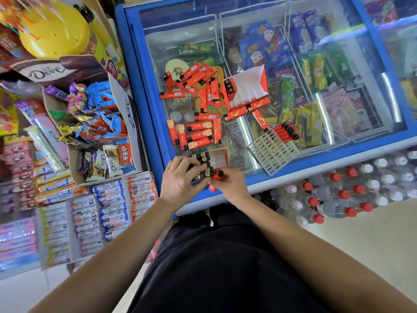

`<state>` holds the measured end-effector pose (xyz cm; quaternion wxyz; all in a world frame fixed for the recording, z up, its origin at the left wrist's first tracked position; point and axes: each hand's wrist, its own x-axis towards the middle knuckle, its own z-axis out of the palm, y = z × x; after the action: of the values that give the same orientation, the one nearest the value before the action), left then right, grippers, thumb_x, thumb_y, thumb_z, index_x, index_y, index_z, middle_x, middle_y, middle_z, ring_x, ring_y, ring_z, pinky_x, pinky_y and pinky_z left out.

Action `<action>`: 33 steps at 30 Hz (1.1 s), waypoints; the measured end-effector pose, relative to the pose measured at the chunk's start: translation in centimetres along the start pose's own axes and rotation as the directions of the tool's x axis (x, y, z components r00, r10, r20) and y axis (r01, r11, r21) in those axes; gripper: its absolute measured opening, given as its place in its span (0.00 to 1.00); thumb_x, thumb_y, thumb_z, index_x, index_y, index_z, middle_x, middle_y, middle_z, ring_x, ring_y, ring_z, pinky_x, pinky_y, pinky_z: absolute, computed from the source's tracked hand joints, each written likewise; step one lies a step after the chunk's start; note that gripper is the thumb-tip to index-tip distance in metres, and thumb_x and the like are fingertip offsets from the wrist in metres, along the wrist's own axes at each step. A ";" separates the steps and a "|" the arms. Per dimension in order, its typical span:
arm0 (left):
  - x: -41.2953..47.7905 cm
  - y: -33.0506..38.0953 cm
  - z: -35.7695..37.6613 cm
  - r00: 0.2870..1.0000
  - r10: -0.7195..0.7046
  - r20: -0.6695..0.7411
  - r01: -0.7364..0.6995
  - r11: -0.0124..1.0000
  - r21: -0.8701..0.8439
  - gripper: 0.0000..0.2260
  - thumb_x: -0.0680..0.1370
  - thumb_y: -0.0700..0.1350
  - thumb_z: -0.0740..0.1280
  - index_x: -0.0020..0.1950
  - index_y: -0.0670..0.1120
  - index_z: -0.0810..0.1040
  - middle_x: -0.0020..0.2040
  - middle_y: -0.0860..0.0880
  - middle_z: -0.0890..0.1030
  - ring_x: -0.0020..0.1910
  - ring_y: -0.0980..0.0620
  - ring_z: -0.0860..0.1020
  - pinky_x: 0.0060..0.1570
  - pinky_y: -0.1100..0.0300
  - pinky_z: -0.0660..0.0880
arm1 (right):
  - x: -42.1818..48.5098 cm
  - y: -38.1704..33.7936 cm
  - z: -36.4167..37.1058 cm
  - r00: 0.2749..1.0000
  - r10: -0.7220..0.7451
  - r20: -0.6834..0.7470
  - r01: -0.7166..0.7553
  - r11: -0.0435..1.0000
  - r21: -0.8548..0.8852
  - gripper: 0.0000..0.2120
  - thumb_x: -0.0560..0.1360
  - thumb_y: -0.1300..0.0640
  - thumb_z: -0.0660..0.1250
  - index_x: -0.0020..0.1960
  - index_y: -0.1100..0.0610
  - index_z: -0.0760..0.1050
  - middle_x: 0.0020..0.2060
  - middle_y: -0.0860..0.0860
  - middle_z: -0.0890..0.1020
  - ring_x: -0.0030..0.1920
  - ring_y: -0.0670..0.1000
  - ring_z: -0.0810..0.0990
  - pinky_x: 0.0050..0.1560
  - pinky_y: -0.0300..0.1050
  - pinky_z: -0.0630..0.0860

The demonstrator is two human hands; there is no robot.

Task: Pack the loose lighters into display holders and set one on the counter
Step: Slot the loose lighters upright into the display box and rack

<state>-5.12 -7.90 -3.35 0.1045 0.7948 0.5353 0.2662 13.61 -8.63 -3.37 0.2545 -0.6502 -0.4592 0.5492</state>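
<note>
Right hand (230, 184): fingers pinched shut around one red lighter (217, 176), black cap up, at the near right corner of the holder.
Left hand (180, 177): fingers spread a little and curled over the near holder (216, 158), pressing on the black caps of the lighters standing in it.
Near holder: a red box at the front edge of the freezer lid (352, 154), its left part filled with upright lighters, its right part showing bare white slots.
Loose lighters (198, 134): many red ones lying flat on the glass just beyond the hands, in a scattered heap and a rough row.
Second holder (246, 86): farther back, tilted open, a few lighters in its left end.
White grid (270, 152): a plastic insert to the right, lying tilted, with a bunch of lighters resting at its far edge.
Freezer: blue-framed, glass-topped, ice cream packets visible beneath.
Left side: shelves of sweets (90, 123) and chocolate.
Right side: bottles (352, 190) with red and white caps on the floor.
</note>
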 end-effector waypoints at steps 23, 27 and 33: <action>-0.1 1.6 -0.1 0.996 -0.087 0.003 0.087 0.996 -0.003 0.06 0.73 0.46 0.76 0.49 0.48 0.85 0.45 0.51 0.82 0.46 0.47 0.77 0.44 0.53 0.70 | -1.2 -0.2 -6.9 0.969 0.162 -0.185 -0.101 0.948 0.301 0.05 0.78 0.64 0.69 0.51 0.55 0.80 0.44 0.54 0.84 0.41 0.52 0.84 0.42 0.45 0.82; -0.5 1.9 0.4 0.999 -0.002 -0.039 0.004 0.999 0.041 0.07 0.73 0.41 0.76 0.50 0.48 0.84 0.45 0.50 0.82 0.45 0.46 0.78 0.42 0.52 0.70 | -1.1 0.2 -10.5 0.926 0.156 -0.344 -0.066 0.963 0.260 0.05 0.78 0.63 0.71 0.53 0.57 0.79 0.41 0.54 0.83 0.37 0.48 0.82 0.43 0.46 0.83; -0.1 2.1 0.9 0.998 0.009 -0.065 -0.007 0.999 0.031 0.02 0.74 0.45 0.76 0.43 0.48 0.85 0.44 0.50 0.81 0.43 0.44 0.77 0.42 0.53 0.67 | 0.1 0.7 -16.3 0.825 0.109 -0.555 -0.010 0.984 0.178 0.07 0.75 0.65 0.72 0.52 0.64 0.78 0.37 0.55 0.80 0.34 0.50 0.77 0.38 0.50 0.80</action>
<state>-3.00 -8.70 -3.17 0.0736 0.7894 0.5393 0.2840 29.31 -6.05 0.32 0.4150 -0.7732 -0.2956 0.3775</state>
